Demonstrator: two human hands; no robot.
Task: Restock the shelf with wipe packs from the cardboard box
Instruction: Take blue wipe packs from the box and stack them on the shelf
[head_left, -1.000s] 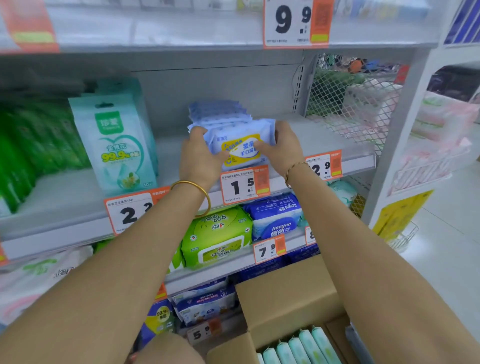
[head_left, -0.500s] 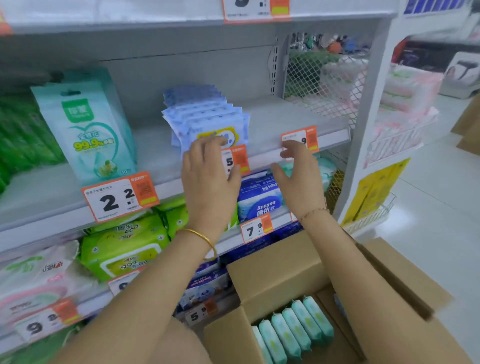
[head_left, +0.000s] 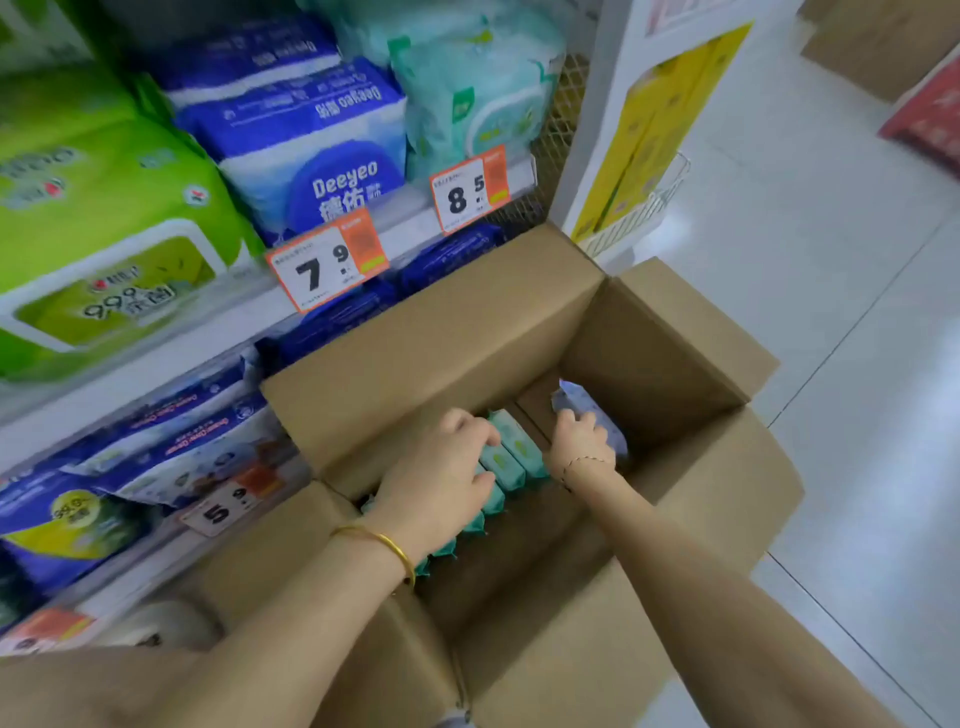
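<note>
Glossy pale tiled floor (head_left: 810, 322) beside a white shelf (head_left: 405, 221) of soft plastic packs; inside the open brown cardboard box (head_left: 431, 332), the left hand (head_left: 441, 480) curls over teal wipe packs (head_left: 511, 449) standing in a row, the right hand (head_left: 579, 439) grips a pale blue wipe pack (head_left: 576, 400).

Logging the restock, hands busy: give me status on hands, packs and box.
Both hands in cardboard box. Left hand on teal wipe packs; right hand grips pale blue pack. Nothing in the way.
</note>
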